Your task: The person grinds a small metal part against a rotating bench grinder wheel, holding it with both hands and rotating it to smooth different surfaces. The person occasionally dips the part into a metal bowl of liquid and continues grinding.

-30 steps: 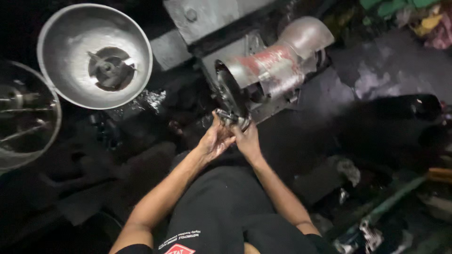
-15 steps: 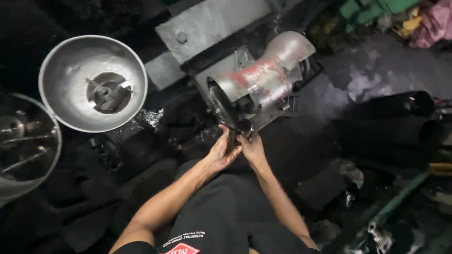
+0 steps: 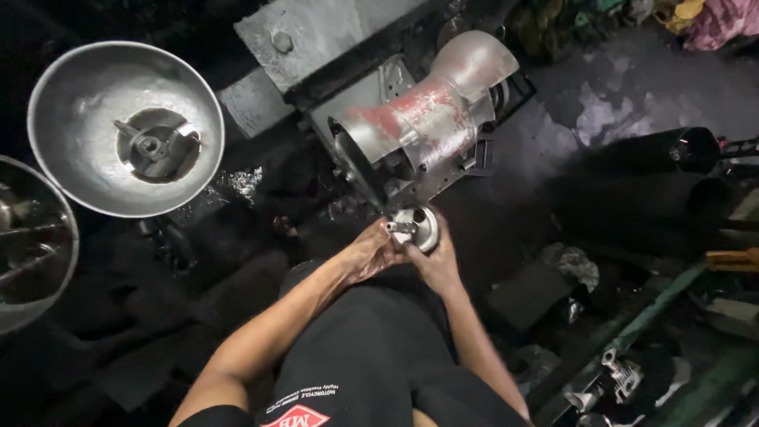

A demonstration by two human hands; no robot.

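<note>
A small round metal part with a short stub sits between both hands, just in front of a bench machine with a red-stained metal housing and a dark wheel at its near end. My left hand grips the part from the left, fingers around its stub. My right hand cups it from below and the right. Both forearms reach forward over my black shirt.
A large metal bowl with a bladed hub stands at the left, a second rimmed vessel beside it. A grey metal plate lies behind the machine. Dark pipes, a green bar and small engine parts lie at the right.
The hands have drawn back from the machine's wheel toward my body, and the round metal part now shows between them. The view has shifted slightly.
</note>
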